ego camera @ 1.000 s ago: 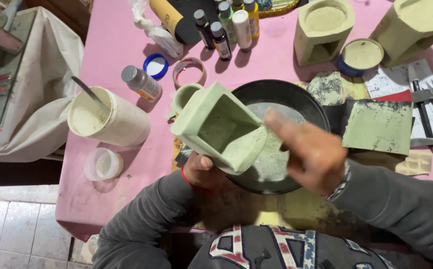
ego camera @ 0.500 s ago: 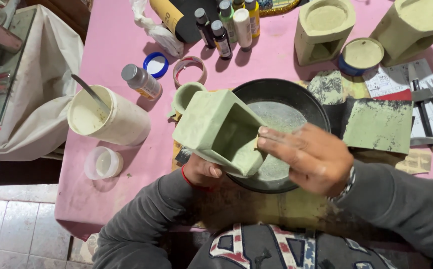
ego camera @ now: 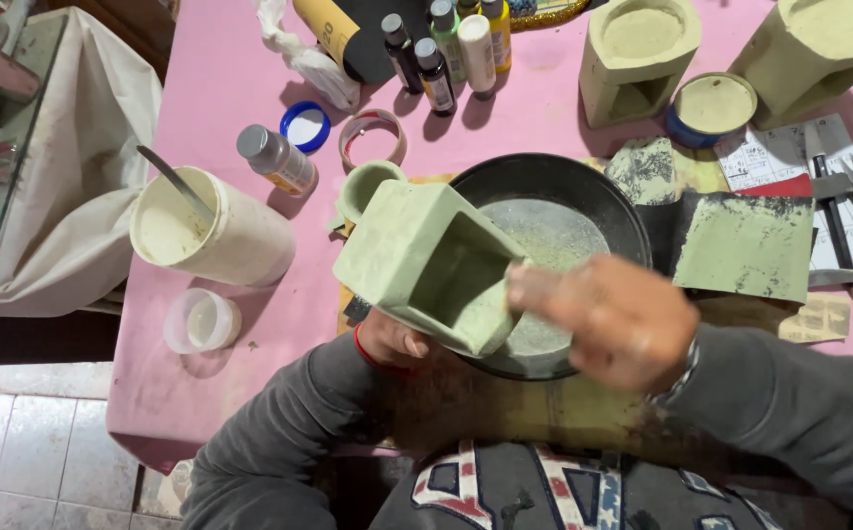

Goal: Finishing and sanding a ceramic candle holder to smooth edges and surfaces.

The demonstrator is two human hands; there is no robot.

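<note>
I hold a pale green, hollow, square-mouthed block (ego camera: 417, 260) tilted over a black round pan (ego camera: 584, 191) dusted with green powder. My left hand (ego camera: 392, 344) grips the block from underneath, mostly hidden behind it. My right hand (ego camera: 608, 314) is blurred at the block's open mouth, fingers touching its lower right rim; whether it holds anything small there I cannot tell.
On the pink table: a white tub with a metal stirrer (ego camera: 206, 231), a small clear cup (ego camera: 201, 321), a capped jar (ego camera: 277, 159), several paint bottles (ego camera: 446, 49), two more green blocks (ego camera: 642, 54) (ego camera: 809, 49), a sheet of green-dusted sandpaper (ego camera: 746, 245), metal tools (ego camera: 839, 191).
The block has turned in my left hand, its opening swinging toward my right. My right hand dropped from the upper rim to the lower right edge, rubbing along it.
</note>
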